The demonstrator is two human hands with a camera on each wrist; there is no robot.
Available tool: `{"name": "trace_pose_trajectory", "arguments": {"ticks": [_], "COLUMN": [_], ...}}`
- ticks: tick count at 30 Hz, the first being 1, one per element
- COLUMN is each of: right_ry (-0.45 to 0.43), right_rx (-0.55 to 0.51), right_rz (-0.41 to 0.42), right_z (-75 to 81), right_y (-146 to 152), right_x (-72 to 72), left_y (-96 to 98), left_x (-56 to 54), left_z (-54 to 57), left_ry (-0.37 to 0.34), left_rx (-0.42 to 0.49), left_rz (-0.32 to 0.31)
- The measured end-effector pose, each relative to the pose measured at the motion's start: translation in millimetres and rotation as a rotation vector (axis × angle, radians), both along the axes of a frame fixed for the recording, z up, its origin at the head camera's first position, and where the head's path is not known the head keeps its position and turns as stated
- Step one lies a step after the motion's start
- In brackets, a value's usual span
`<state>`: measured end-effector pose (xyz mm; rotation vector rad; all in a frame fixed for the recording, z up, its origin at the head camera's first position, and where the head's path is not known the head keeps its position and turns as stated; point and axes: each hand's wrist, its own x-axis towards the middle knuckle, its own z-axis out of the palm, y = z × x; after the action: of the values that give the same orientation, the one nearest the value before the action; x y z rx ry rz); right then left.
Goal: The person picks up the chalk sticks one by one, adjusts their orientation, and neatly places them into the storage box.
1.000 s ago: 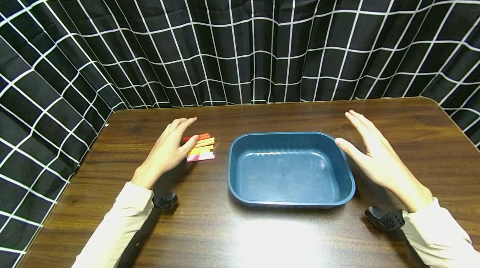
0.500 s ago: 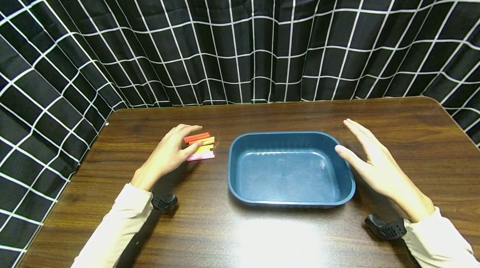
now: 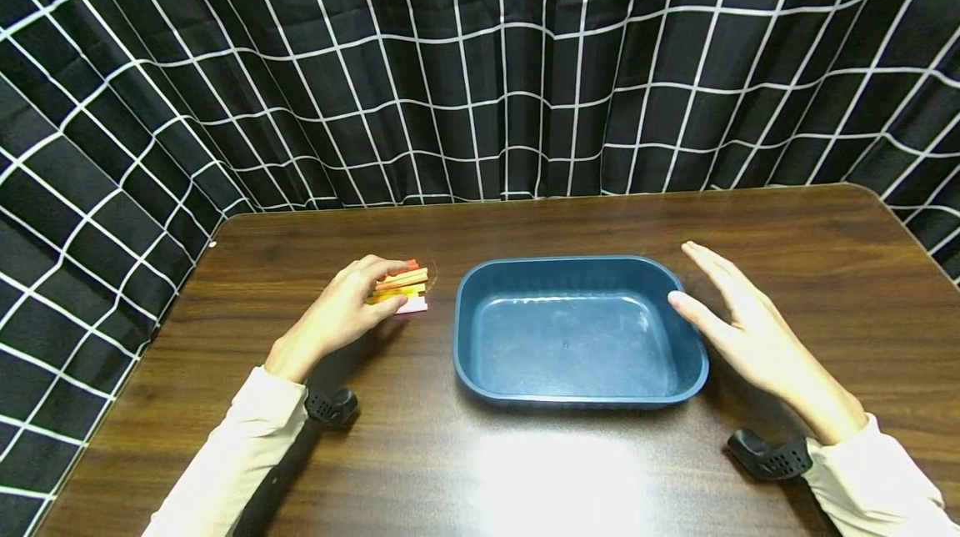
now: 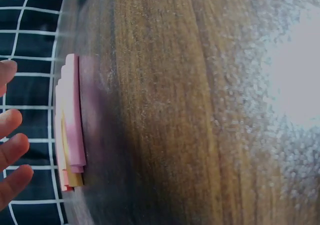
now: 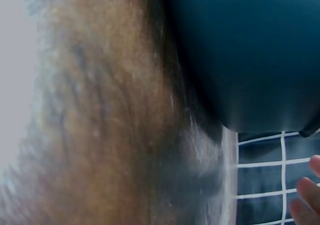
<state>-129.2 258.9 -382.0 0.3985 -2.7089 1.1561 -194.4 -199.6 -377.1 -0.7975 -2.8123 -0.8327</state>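
Note:
On the left of the table lies a small bundle of short, flat-looking sticks (image 3: pixel 412 303) in red, orange, yellow and pink. My left hand (image 3: pixel 337 309) reaches over the near side of it, thumb and fingers spread with a gap between them, hiding part of the bundle. In the left wrist view the pink stick (image 4: pixel 76 115) lies foremost, and the fingertips (image 4: pixel 15 147) show apart from the bundle. A blue rectangular basin (image 3: pixel 567 353) stands mid-table with nothing inside. My right hand (image 3: pixel 738 337) is at its right side, fingers extended, thumb overlapping the rim in the head view.
The wooden table (image 3: pixel 390 454) reaches back to a black curtain (image 3: pixel 487 78) with a white grid. Each wrist carries a black camera mount, such as the one on the right (image 3: pixel 768 455). A bright glare lies on the table in front of the basin.
My left hand has shifted slightly right and closer over the sticks, its fingers bending a little more. My right hand has come slightly nearer. The basin stays in place while the head view tilts slightly.

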Motion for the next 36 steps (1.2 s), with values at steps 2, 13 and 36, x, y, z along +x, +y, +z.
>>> {"name": "trace_pose_trajectory", "arguments": {"ticks": [2, 13, 36], "right_ry": [-0.006, -0.087, -0.061], "right_rx": [0.001, -0.002, -0.039], "right_rz": [0.000, 0.017, 0.065], "right_z": [-0.9, -4.2, -13.4], "right_y": [-0.5, -8.4, -13.0], "right_x": [-0.2, -1.6, 0.8], "left_y": [-0.5, -2.0, -2.2], "left_x": [0.1, -2.6, -7.8], "left_z": [-0.6, -6.0, -13.4], "left_ry": [-0.006, -0.046, -0.100], "left_rx": [-0.007, -0.029, -0.150], "left_rz": [-0.008, -0.068, -0.112]}}
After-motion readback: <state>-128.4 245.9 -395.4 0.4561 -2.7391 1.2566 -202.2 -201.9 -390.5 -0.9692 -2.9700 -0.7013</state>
